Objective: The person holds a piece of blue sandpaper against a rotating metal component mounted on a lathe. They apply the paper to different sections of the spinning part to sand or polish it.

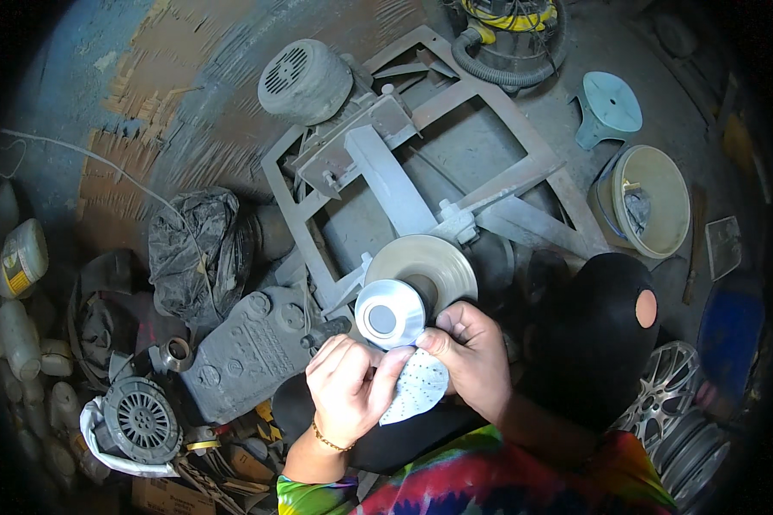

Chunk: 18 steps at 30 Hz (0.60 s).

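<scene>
a tie-dyed shirt [489, 476] fills the foreground as a person leans over a makeshift-looking machine on a workshop floor. the left hand [348, 382], a beaded bracelet [328, 438] at its wrist, and the right hand [475, 356] pinch a speckled white sheet [419, 386] between thumbs and curled fingers. the sheet hangs between the two hands, just below a shiny silver cup-shaped piece [385, 319]; whether the fingertips touch the metal cannot be told.

good handling here would likely mean an even pinch on both edges, the sheet drawn smooth rather than bunched, and knuckles clear of the metal rim. loose sheet could catch if anything spins; whether it is turning, the view does not settle.

behind the silver piece sits a pale round disc [447, 262], at the near end of a dusty steel frame [386, 184] with an electric motor [309, 86] at its far end. a black plastic bag [196, 249] slumps to the left; to the right stand a pale blue stool [611, 105] and a cream bucket [678, 193], with a spoked wheel rim [668, 386] nearer.
</scene>
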Available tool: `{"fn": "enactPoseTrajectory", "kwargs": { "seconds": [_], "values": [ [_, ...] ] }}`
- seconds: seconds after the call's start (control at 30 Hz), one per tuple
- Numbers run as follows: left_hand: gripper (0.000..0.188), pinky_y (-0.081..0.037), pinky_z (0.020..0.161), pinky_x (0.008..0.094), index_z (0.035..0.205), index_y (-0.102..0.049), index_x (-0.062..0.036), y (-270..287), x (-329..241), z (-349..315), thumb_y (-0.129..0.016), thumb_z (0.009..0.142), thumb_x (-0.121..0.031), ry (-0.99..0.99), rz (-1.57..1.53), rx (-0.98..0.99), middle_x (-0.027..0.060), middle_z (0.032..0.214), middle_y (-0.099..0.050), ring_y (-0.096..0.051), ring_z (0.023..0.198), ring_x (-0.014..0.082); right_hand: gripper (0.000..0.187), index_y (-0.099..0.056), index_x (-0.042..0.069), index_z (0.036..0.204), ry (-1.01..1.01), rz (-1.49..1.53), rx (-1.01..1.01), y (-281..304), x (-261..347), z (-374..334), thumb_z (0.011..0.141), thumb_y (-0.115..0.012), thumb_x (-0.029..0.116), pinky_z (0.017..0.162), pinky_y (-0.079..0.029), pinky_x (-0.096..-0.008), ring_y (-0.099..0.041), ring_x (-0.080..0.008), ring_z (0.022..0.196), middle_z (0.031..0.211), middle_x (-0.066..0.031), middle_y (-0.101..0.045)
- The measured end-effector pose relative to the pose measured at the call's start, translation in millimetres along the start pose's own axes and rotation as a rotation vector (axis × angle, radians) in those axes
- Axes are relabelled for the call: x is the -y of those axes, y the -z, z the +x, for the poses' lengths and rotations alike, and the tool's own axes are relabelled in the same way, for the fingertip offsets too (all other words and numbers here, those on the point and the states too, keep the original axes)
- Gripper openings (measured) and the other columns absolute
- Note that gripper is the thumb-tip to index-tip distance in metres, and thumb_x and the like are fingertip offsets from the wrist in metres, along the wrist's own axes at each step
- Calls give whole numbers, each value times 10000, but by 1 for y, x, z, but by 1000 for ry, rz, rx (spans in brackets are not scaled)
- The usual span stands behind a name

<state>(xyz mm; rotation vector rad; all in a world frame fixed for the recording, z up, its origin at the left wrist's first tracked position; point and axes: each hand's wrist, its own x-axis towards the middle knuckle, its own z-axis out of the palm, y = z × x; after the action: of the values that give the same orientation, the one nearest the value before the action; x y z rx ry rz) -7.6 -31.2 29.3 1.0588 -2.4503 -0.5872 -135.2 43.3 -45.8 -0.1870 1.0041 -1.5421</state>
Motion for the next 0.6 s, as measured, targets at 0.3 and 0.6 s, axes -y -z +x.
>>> {"fn": "enactPoseTrajectory", "kwargs": {
  "seconds": [0.3, 0.6],
  "values": [
    [328, -413, 518, 340, 657, -530, -72, -1, -1, 2, -846, 739, -106, -46, 20, 12, 56, 568, -499, -503, 497, 237, 231, -578, 29, 845, -49, 10, 15, 5, -6, 3, 908, -755, 164, 574, -391, -201, -472, -13, 668, 722, 48, -555],
    [317, -426, 531, 345, 663, -534, -74, 0, -4, 3, -838, 747, -105, -64, 45, 12, 59, 580, -511, -516, 512, 246, 212, -591, 19, 870, -80, 39, 33, 5, -6, 4, 922, -738, 162, 589, -410, -201, -490, -14, 685, 741, 40, -576]
  ]
}}
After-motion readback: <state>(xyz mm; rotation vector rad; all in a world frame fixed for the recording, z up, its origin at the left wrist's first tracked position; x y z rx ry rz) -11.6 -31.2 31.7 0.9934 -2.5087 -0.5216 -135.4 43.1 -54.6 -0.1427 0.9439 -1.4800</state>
